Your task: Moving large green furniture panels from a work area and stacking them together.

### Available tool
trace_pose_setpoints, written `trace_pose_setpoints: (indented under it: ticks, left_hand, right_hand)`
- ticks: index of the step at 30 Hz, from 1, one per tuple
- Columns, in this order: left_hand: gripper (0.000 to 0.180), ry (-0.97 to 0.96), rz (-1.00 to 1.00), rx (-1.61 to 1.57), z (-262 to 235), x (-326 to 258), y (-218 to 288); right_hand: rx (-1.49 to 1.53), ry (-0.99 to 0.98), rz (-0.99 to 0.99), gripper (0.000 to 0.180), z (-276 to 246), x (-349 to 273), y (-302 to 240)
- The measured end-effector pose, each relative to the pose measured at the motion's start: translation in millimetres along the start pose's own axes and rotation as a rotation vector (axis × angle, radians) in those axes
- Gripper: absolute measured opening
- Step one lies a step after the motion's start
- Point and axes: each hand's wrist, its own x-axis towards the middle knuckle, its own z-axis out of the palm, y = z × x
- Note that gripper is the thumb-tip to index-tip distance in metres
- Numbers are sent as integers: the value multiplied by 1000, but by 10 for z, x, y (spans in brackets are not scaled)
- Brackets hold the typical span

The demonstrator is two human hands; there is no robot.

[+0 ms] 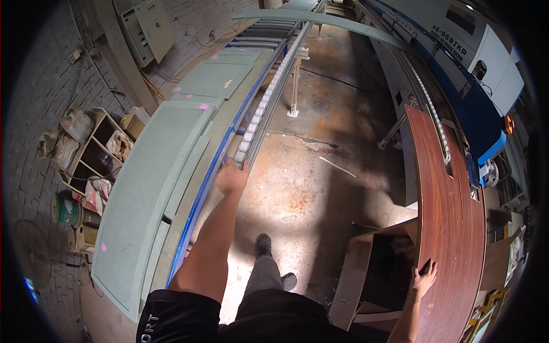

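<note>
At the near end of the roller rail (250, 135), a long metal track with a row of white wheels, my left hand (233, 178) has its fingers closed round the end. My right hand (424, 279) rests on a brown wood-grain board (449, 228), close to its left edge, fingers apart. A small dark patch shows by the fingertips; whether it is an object or a shadow I cannot tell. Beside my left arm lie large pale green panels (154, 154), stacked on a blue-framed bench (197, 200), with pink marks on some of them.
A long green strip (337, 24) spans the aisle between the conveyor (260, 35) and the white and blue machine (469, 97). Wooden shelves (94, 143) with bags and a green bucket (64, 208) stand left. A thin white strip (337, 167) lies on the concrete floor.
</note>
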Motion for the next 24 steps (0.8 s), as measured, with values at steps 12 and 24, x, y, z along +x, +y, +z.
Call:
trace_pose_setpoints:
  ticks: [12,24]
  left_hand:
    - [48,12,9,11,-5,-12,10]
    - [45,87,44,6,68,-2,-25]
  right_hand:
    - [-28,3,-17,79,-3,4,15]
    - [-12,18,-26,80,4,10,20]
